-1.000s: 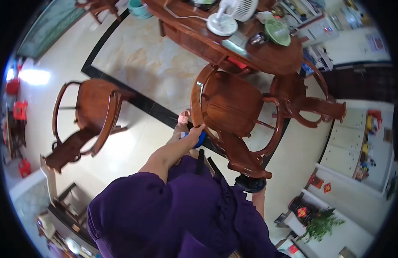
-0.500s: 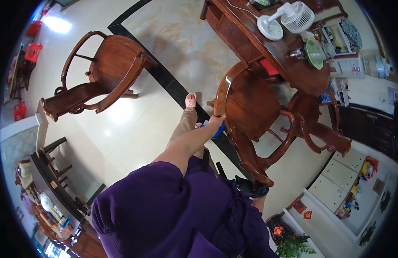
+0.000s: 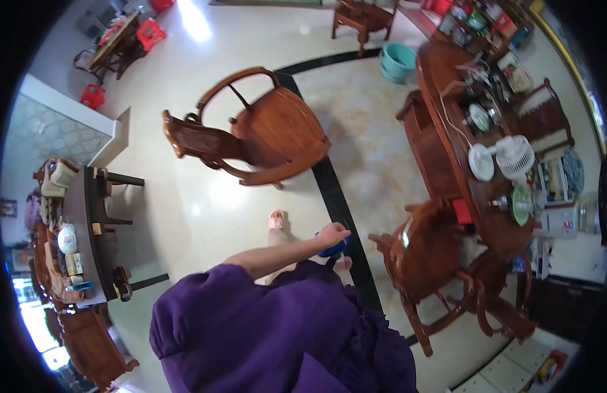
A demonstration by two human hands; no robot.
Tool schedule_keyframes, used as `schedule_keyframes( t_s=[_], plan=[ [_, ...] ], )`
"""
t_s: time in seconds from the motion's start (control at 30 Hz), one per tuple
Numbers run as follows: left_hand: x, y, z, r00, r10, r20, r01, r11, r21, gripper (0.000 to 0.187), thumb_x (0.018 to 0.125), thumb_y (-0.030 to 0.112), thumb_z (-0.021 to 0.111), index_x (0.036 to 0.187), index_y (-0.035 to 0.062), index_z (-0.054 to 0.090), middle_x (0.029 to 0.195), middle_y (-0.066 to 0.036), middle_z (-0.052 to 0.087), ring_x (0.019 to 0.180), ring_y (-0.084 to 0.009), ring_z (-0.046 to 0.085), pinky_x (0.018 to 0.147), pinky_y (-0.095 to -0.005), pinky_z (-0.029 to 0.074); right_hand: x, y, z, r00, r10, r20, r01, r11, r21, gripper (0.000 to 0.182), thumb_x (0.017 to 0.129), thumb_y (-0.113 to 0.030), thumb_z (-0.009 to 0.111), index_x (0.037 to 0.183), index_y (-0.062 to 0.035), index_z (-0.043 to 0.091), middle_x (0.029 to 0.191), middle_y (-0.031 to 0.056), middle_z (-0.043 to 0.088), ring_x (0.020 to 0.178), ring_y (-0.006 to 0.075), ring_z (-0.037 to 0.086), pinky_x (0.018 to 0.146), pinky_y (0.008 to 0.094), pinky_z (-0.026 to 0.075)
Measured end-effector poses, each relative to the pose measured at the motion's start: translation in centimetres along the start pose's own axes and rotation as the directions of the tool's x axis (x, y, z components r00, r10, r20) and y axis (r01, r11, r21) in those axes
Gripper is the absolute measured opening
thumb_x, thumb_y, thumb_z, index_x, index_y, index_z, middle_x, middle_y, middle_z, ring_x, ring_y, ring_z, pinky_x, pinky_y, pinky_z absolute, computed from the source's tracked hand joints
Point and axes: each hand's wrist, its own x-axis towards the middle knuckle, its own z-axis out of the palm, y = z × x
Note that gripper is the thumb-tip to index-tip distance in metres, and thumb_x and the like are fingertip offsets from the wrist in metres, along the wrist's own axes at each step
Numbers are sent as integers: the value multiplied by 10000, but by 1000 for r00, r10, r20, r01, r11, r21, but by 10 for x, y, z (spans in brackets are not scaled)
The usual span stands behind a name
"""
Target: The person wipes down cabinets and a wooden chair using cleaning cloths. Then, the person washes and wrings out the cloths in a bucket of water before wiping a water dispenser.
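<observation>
Fingers of our left hand (image 3: 332, 234) curl shut around a blue object (image 3: 334, 247), held low over the floor's black stripe (image 3: 336, 196), just left of the nearer wooden chair (image 3: 428, 259). We cannot see our right hand.

Wooden chair (image 3: 429, 262) just beside hand (image 3: 332, 234)

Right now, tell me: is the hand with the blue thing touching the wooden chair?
No: the left hand grips the blue object over the floor, apart from the wooden chair.

Fan (image 3: 507, 159) on table (image 3: 448, 98), chair (image 3: 434, 262) beside it
</observation>
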Motion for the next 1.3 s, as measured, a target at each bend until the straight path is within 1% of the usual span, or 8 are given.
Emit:
schedule_keyframes(
  t_s=[0.17, 0.43, 0.53, 0.63, 0.77, 1.03, 1.17, 1.3],
  plan=[
    [-98, 73, -245, 962, 176, -207, -217, 956, -197, 319, 917, 280, 596, 1018, -19, 646, 782, -109, 703, 784, -168, 684, 756, -306, 510, 25, 69, 101, 996, 59, 68, -53, 995, -85, 571, 901, -624, 532, 981, -69, 638, 867, 78, 658, 809, 229, 638, 775, 385, 535],
    [-162, 210, -573, 633, 391, -668, -443, 891, 102, 352, 976, 315, 555, 1117, 4, 637, 745, -55, 665, 711, -101, 602, 678, -244, 465, -1, 46, 351, 903, 115, 414, -34, 980, -197, 542, 910, -612, 528, 934, -75, 604, 935, 84, 668, 849, 245, 643, 809, 411, 549],
    [-112, 222, -627, 560, 458, -690, -343, 887, 309, 325, 952, 301, 602, 1100, 16, 648, 735, -45, 667, 702, -86, 588, 670, -245, 455, 11, 35, 445, 902, 69, 427, 75, 947, -312, 434, 921, -524, 575, 969, -95, 613, 955, 59, 670, 807, 230, 645, 746, 401, 560],
    [-15, 165, -688, 557, 439, -705, 84, 815, 573, 433, 880, 438, 642, 1107, 69, 651, 830, -167, 688, 780, -315, 678, 719, -394, 520, 99, 32, 491, 911, 155, 381, 43, 886, -462, 329, 925, -433, 606, 980, -109, 624, 875, 52, 674, 705, 248, 640, 697, 405, 560],
    [72, 77, -739, 579, 235, -780, 332, 807, 489, 504, 826, 498, 670, 1113, 84, 654, 944, -207, 695, 909, -363, 670, 797, -436, 520, 180, 46, 571, 916, 292, 276, -59, 777, -626, 259, 914, -393, 621, 913, -135, 649, 760, 33, 658, 615, 181, 622, 598, 375, 556],
    [168, 33, -776, 607, 130, -784, 569, 618, 543, 724, 782, 550, 695, 1282, 63, 502, 957, -186, 699, 921, -361, 671, 767, -451, 531, 196, 103, 635, 994, 83, 77, 29, 475, -880, 390, 843, -449, 709, 860, -73, 604, 720, 63, 617, 558, 207, 615, 513, 385, 529],
    [251, -17, -823, 692, 244, -680, 451, 590, 670, 838, 751, 619, 694, 1336, 61, 474, 1040, -178, 687, 1004, -339, 655, 834, -441, 521, 194, 116, 667, 986, 57, 158, 103, 539, -836, 442, 827, -482, 719, 917, -57, 636, 790, 59, 649, 640, 183, 640, 594, 344, 537],
    [316, -18, -842, 812, 48, -582, 433, 618, 656, 877, 715, 712, 663, 1294, 65, 539, 1110, -168, 675, 1094, -318, 625, 899, -416, 502, 198, 121, 666, 999, 4, 54, 43, 549, -835, 511, 819, -497, 724, 1034, -37, 665, 904, 43, 677, 809, 132, 645, 732, 287, 520]
  ],
)
